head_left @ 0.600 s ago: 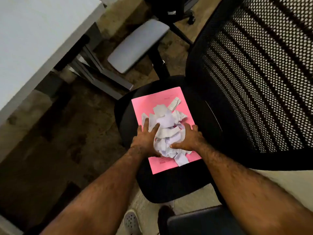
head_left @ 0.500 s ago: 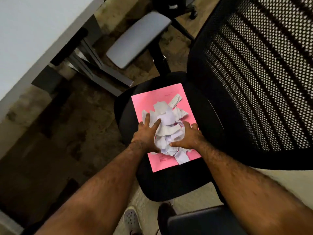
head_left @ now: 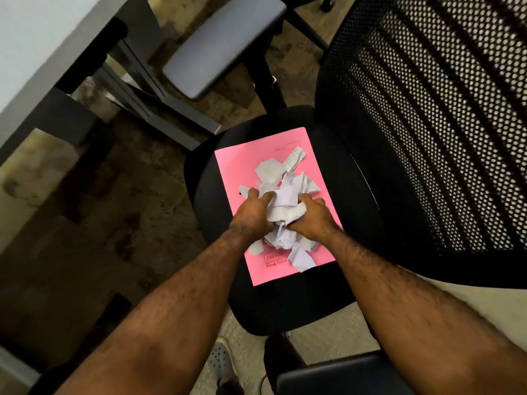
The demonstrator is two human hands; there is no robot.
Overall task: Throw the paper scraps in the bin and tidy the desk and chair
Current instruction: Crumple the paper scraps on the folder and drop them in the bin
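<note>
A heap of white paper scraps (head_left: pixel 285 178) lies on a pink folder (head_left: pixel 236 166), which rests flat on the black seat (head_left: pixel 336 297) of an office chair. My left hand (head_left: pixel 251 215) and my right hand (head_left: pixel 312 219) press in from either side and clasp a bunch of the scraps between them. Loose scraps spread out beyond my fingers towards the folder's far end, and more poke out below my wrists at its near end.
The chair's black mesh backrest (head_left: pixel 427 124) rises at the right, its grey armrest (head_left: pixel 225 44) at the top and a dark armrest (head_left: pixel 342 377) near me. A white desk (head_left: pixel 42 44) with dark legs fills the upper left. My shoe (head_left: pixel 219 360) stands on the carpet.
My hands have drawn closer together and curled around the scraps, bunching the pile up between them. The folder has stayed in place on the seat.
</note>
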